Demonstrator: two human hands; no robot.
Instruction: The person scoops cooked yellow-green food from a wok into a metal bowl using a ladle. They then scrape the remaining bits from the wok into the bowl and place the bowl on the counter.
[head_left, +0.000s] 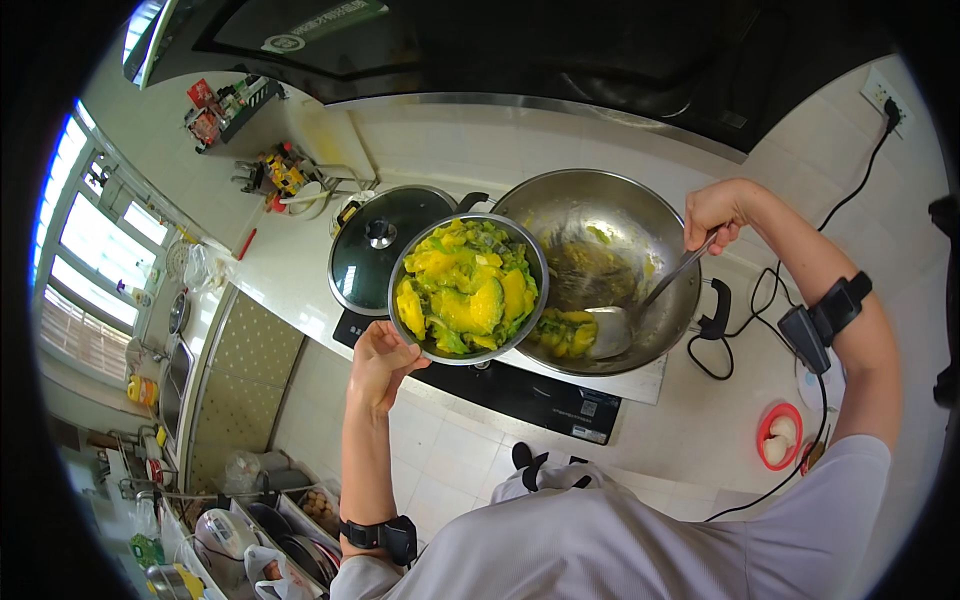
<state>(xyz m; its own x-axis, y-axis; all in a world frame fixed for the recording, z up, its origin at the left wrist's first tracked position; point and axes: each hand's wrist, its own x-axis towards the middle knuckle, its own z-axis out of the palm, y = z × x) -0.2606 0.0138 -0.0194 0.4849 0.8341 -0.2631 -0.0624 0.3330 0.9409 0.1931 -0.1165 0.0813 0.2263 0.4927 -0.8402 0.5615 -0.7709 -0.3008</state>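
Note:
My left hand (384, 361) grips the lower left rim of a round metal bowl (545, 296), its thumb on the edge. Yellow and green cooked pieces, apparently pumpkin or squash, fill the bowl (465, 289). The bowl overlaps the left side of a wide steel wok (592, 180). My right hand (712, 216) is closed around the handle of a metal spatula (611, 334), whose blade rests low inside the wok against a small heap of the same food (566, 334). Thin residue coats the wok's wall.
Left of the wok stands a pot with a glass lid (394, 247). A black cooktop edge (540, 397) lies below. A loose black cable (757, 300) runs at the right, above a red dish (778, 436) of white pieces. The range hood (525, 60) hangs overhead.

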